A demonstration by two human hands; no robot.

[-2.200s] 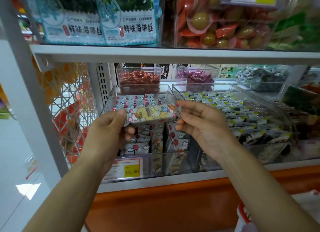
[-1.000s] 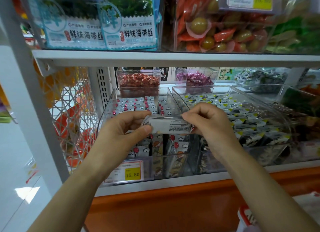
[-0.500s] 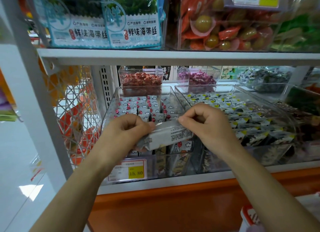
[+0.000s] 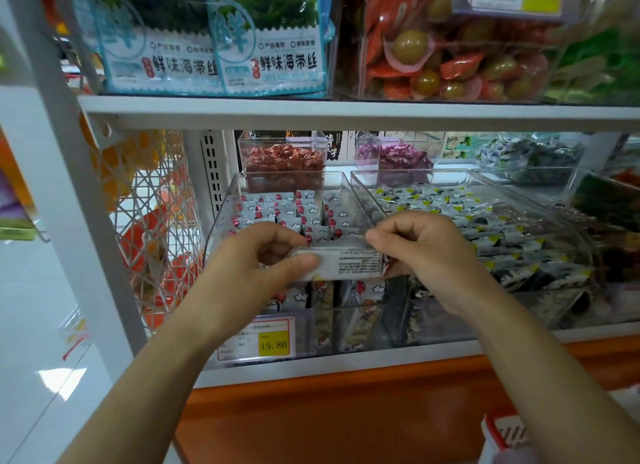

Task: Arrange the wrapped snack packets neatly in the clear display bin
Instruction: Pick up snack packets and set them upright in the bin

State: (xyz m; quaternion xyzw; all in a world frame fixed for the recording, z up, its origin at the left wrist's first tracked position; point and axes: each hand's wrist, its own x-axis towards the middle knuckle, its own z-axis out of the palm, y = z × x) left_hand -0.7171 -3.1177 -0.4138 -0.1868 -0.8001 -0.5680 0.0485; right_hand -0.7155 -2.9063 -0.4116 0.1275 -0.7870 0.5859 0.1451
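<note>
Together, the left hand (image 4: 256,261) and right hand (image 4: 427,252) pinched a snack packet (image 4: 349,265) by its ends. It hung above the front edge of the clear bin (image 4: 223,221); other packets (image 4: 277,208) lay behind.

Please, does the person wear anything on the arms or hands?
The left forearm and right forearm are bare to the frame edge; no sleeves show. The left hand and right hand wear no gloves; no ring, watch or bracelet is visible.

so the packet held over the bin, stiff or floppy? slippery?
Probably fairly stiff: the packet spans straight between the left hand and right hand without sagging. Likely light, since pinches at its ends carry it. Its shiny film may be slippery.
</note>
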